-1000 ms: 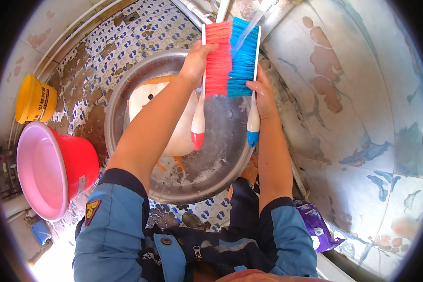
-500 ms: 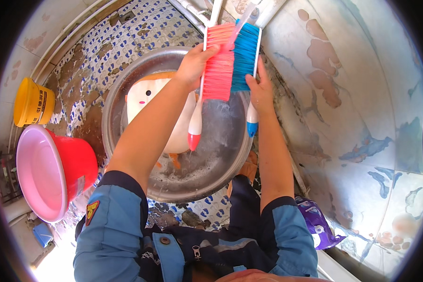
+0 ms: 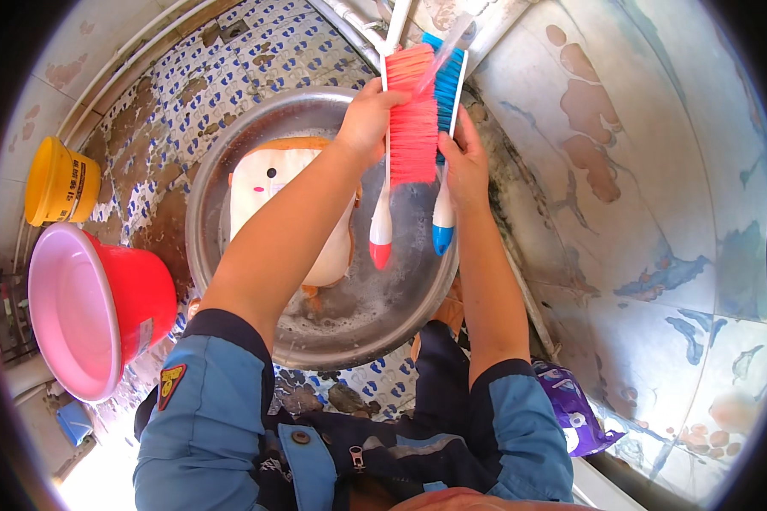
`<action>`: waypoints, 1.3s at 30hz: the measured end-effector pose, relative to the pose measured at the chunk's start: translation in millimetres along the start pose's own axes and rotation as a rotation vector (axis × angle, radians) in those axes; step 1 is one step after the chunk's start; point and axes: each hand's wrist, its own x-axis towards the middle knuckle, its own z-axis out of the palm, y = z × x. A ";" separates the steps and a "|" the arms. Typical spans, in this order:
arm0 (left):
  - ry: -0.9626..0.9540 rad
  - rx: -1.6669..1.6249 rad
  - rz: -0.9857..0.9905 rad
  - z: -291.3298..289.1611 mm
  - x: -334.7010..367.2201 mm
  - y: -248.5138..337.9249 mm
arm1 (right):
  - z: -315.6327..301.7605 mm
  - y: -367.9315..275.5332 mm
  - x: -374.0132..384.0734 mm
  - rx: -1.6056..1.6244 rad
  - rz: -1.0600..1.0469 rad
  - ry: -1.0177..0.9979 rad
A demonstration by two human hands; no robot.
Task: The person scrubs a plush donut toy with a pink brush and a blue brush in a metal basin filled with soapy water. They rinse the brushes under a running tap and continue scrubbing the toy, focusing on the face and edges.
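- Evidently, each hand is clamped on a brush: left hand (image 3: pixel 368 123) on the red brush (image 3: pixel 412 119), right hand (image 3: pixel 469 166) on the blue brush (image 3: pixel 452 83).
- Both brushes are raised above the metal basin (image 3: pixel 400 294), handles toward the person, red bristles partly overlapping blue, under a stream of water (image 3: pixel 446 53).
- Judged light, with stiff backs and flexible bristles; wet surfaces likely slippery. Surest hold: the neck or handle.
- A bread-shaped cushion (image 3: pixel 260 183) lies in the basin, partly hidden by the left forearm; probably soft, heavier if soaked.
- Pipes (image 3: pixel 349 21) and the tiled wall (image 3: pixel 656 170) restrict the far and right sides.
- Left: yellow bucket (image 3: pixel 60 183), red tub (image 3: pixel 136 281). Right: purple packet (image 3: pixel 571 409).
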 end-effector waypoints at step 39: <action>0.041 2.464 0.737 42.8 1.2 2.8 | 8.7 17.9 -77.8 -1.277 -0.123 0.129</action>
